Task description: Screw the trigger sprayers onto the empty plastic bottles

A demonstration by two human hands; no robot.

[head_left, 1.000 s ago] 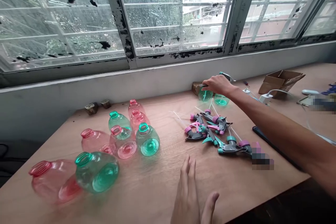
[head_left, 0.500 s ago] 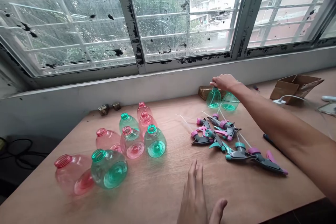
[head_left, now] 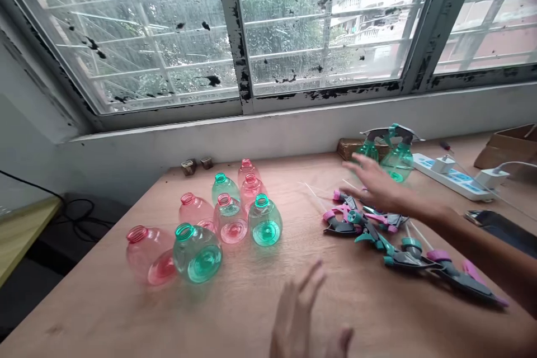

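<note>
My right hand is above the far part of a pile of pink, teal and grey trigger spray heads, fingers stretched and holding nothing. Just behind it stand two green spray bottles with trigger heads on top; the hand partly hides the left one. Low in the middle, my left hand hovers over the table, blurred, with its fingers spread and nothing in them. Left of it is a group of open-necked bottles without heads, several pink ones and several green ones.
A white power strip with plugs and a cable lies at the right, near a cardboard box. A dark flat object rests under my right forearm's far side. Two small blocks sit by the wall below the window.
My right hand has come off the green bottles and moved nearer, over the spray heads. The view has swung left, so the power strip and both fitted bottle tops show now.
</note>
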